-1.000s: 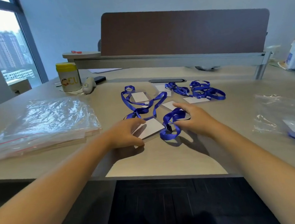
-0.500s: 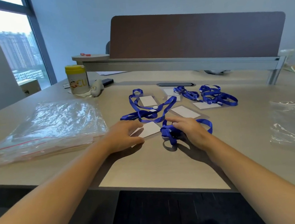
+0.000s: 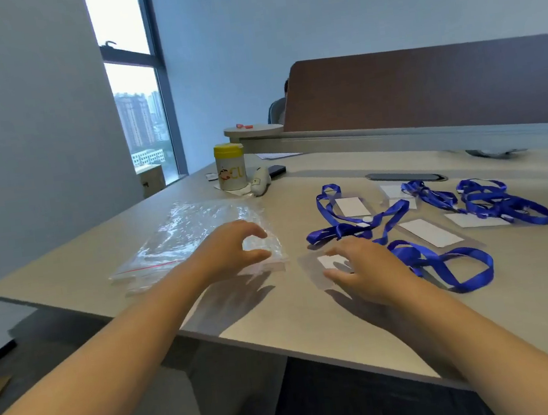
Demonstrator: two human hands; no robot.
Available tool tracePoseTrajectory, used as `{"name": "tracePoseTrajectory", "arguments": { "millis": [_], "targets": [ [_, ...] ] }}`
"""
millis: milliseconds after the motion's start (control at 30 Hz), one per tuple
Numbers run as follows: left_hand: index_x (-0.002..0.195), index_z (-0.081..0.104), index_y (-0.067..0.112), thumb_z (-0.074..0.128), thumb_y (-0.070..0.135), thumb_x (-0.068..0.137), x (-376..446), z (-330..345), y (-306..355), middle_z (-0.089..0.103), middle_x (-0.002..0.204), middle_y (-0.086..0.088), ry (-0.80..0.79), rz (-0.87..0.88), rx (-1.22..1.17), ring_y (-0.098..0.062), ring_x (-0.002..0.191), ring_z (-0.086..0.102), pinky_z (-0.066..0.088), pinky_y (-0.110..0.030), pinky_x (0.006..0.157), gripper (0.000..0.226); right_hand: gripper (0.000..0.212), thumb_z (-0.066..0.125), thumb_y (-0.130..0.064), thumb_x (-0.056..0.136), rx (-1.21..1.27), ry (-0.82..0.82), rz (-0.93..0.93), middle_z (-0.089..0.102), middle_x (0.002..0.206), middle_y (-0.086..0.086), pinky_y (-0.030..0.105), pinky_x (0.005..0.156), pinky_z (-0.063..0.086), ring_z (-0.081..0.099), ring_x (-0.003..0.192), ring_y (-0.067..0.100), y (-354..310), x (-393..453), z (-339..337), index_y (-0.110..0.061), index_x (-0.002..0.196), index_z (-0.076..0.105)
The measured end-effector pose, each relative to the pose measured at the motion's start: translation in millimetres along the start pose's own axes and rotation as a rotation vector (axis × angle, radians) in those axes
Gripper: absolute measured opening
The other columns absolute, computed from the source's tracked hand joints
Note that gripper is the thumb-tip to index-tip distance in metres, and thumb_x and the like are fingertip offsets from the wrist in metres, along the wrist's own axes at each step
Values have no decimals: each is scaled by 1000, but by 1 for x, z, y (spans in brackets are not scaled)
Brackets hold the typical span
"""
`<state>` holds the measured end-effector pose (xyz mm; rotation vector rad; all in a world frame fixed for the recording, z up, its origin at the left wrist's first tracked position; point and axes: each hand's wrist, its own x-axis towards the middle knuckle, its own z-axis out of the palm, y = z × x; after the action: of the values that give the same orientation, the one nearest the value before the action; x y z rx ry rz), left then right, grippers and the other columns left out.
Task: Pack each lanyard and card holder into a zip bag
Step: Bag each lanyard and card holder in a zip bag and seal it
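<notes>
Pressing the nearest card holder flat by the surface's front edge, the right hand lies with fingers relaxed; the limp blue lanyard trails beside. Toward the left edge, the left hand hovers unclenched over thin, slippery zip bags, seemingly empty, probably best pinched at a corner.

I see blue lanyards on my screen. The card holders are clear, with white in the middle. The zip bags are clear and shiny, with a thin red line. The jar is white with red and yellow letters, and its lid is yellow. The table is light greyish brown. The desk divider is dark brown.
</notes>
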<state>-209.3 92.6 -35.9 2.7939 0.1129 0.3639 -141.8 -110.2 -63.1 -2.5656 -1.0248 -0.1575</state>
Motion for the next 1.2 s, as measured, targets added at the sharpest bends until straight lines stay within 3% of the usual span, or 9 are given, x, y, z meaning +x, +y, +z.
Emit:
{"name": "tracePoseTrajectory", "arguments": {
  "millis": [100,200,367,533,633,733,833,967,1200],
  "targets": [
    [123,53,18,59,35,84,-10,-9,-31,49,138,0,-23,-110,55,-18,126,44,33,-30,107,43,43,52,-36,89,-20,-43,-10,53,131,2,26,91,43,52,114,16,-9,7,8,-21,129,48],
    [124,54,19,59,36,84,-19,-15,-55,50,137,0,-59,-182,89,-19,127,45,33,-30,107,43,31,52,-35,89,-59,-83,-35,62,114,5,22,78,46,57,94,15,-14,13,12,-16,112,58],
    [112,62,16,58,27,87,-22,-15,-73,63,120,-1,-86,-182,142,-18,109,58,44,-27,93,28,33,48,-41,89,-110,-84,-17,64,108,2,18,66,41,55,87,12,-16,23,15,-17,109,59],
    [98,68,8,61,16,86,-14,-9,-66,69,104,-7,27,-124,62,-12,82,54,40,-19,77,16,41,50,-38,89,-18,22,-4,57,127,3,30,89,47,55,111,18,-29,33,14,-15,123,54],
    [95,67,5,65,15,82,-9,-7,-57,69,99,-9,66,-82,-14,-12,79,50,37,-13,67,16,45,53,-35,89,106,64,-54,50,135,2,29,95,43,50,118,17,-42,39,13,-17,129,48],
    [98,67,5,65,14,81,-4,-5,-45,68,103,-10,79,-40,-59,-14,83,53,43,-19,77,19,43,54,-32,88,150,112,-126,51,133,2,26,97,37,47,121,16,-53,45,15,-18,129,49],
    [101,66,6,64,16,82,-3,-4,-36,68,105,-10,65,-14,-61,-19,89,58,46,-25,82,21,34,53,-28,89,153,134,-154,57,126,3,27,94,39,51,115,16,-59,50,16,-17,122,57],
    [102,66,7,62,22,83,-8,-7,-38,67,105,-7,47,-2,-77,-10,81,51,37,-9,64,24,26,51,-22,91,118,161,-146,67,110,7,27,83,43,59,99,20,-56,54,15,-10,110,65],
    [100,68,8,58,20,87,-21,-17,-59,69,101,-6,48,-66,-74,-9,78,52,37,-7,66,20,22,54,-18,90,126,213,-36,68,105,10,33,83,49,61,94,22,-40,53,14,-6,104,66]
  ]
}}
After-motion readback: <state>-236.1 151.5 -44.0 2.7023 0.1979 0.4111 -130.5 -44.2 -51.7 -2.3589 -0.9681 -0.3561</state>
